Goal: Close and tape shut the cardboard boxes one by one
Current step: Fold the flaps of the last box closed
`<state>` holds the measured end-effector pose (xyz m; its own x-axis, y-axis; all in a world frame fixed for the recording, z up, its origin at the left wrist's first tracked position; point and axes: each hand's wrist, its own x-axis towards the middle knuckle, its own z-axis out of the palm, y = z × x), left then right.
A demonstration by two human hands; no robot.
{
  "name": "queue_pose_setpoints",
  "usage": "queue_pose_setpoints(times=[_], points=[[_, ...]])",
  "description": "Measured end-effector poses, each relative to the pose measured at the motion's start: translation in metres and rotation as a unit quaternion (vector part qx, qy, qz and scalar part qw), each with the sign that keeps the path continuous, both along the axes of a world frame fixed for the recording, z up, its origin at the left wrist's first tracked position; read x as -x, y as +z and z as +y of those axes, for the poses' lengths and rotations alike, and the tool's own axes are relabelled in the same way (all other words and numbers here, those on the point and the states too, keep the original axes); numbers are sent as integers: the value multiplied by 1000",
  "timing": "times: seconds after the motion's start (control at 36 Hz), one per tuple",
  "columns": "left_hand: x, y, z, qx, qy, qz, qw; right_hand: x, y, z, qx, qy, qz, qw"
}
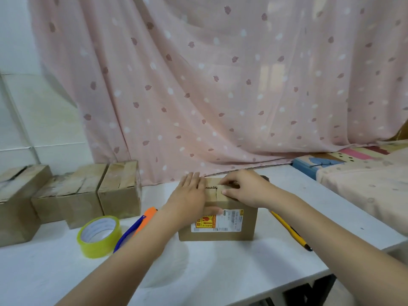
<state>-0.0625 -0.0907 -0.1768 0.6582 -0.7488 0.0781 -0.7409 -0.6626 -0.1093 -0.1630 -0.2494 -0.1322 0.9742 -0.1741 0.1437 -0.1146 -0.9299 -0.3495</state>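
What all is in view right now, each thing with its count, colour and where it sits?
Brown cardboard box with a printed shipping label: one, centre of the table, under both hands.
Taped brown cardboard boxes: three, in a row at the table's left rear.
Roll of clear yellowish packing tape: one, standing left of the labelled box.
Blue and orange handled tool: one, between roll and box, partly under the left forearm.
Yellow and black pen-like tool: one, right of the box.
White table: one.
Pink leaf-print curtain: one, behind.
Patterned bedding: right rear.
Left hand: flat on the box top.
Right hand: pinching the box's top flap.
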Motion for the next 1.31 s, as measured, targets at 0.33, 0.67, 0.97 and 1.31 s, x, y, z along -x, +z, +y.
queue_pose_setpoints(times=[0.33,0.67,0.97,1.31], points=[[9,-6,-5,44,25,-1,999,13,-14,4,33,8,-63,997],[9,-9,-4,70,26,-11,997,4,-37,-1,128,25,48,990],[10,-9,-6,66,30,-15,997,8,-46,4,170,27,26,985],[4,-5,-4,40,6,29,999,4,-44,5,205,24,36,978]])
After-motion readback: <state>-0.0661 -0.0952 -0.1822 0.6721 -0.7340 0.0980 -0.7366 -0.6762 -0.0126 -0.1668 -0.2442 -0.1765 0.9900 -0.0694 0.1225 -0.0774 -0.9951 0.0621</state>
